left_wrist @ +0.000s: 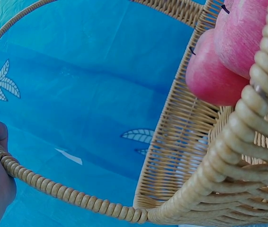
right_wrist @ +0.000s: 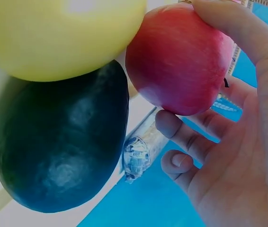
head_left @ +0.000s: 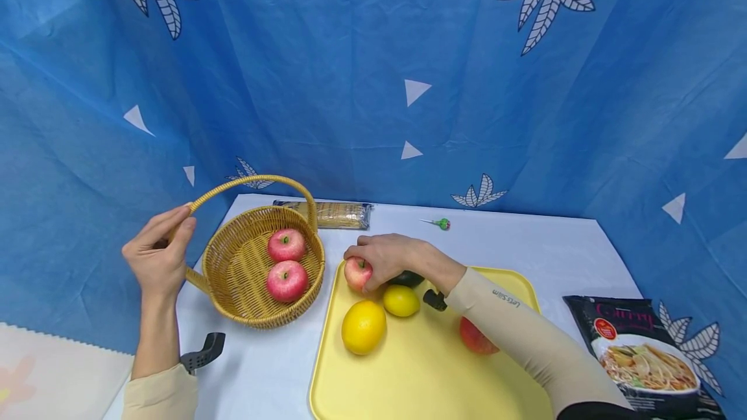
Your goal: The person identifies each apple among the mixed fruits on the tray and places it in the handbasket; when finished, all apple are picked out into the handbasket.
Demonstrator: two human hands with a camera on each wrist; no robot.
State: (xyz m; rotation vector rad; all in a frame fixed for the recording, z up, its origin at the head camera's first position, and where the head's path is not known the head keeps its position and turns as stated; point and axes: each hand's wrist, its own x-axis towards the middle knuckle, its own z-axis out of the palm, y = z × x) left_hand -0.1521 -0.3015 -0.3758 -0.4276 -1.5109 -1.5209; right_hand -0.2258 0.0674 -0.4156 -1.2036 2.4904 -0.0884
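Observation:
My left hand (head_left: 157, 251) grips the arched handle (left_wrist: 63, 190) of a yellow-brown wicker basket (head_left: 236, 271), which leans a little on the left of the table. Inside it lie two pink-red apples, a rear apple (head_left: 286, 244) and a front apple (head_left: 287, 281). At the far left corner of a yellow tray (head_left: 420, 374), my right hand (head_left: 390, 258) holds another apple (right_wrist: 176, 56) between thumb and fingers. Beside that hand sit a dark green avocado (right_wrist: 63, 142) and a lemon (head_left: 401, 301). A larger yellow-orange fruit (head_left: 364, 327) lies nearer me. My right forearm partly hides a red fruit (head_left: 475, 336).
Behind the basket lies a clear pack of spaghetti (head_left: 344, 215). A small green-handled tool (head_left: 443, 223) with a thin tip rests at the back. To the right of the tray is a black noodle bag (head_left: 648, 355). Blue curtain (head_left: 373, 50) hangs behind the table.

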